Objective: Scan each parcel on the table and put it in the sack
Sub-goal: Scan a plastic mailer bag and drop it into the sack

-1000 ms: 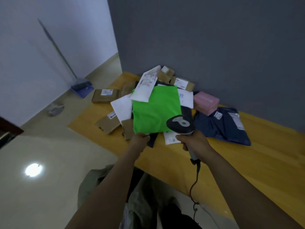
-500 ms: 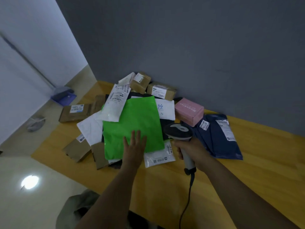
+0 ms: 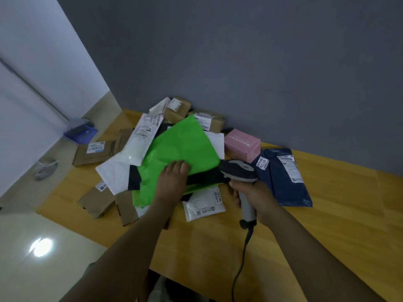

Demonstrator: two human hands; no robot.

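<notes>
The green poly mailer (image 3: 181,151), lying atop the parcel heap (image 3: 209,122), is being gripped by the left hand (image 3: 172,184), fingers curled, while the right hand (image 3: 254,198) is clutching the barcode scanner (image 3: 237,171), and lifting it is likely risking the overlapping white mailer (image 3: 139,140) sliding off the wooden table (image 3: 316,236) standing against the grey wall (image 3: 239,62).

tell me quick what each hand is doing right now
Left hand: closed, fingers curled into the green mailer, gripping it.
Right hand: closed around the scanner handle.
</notes>
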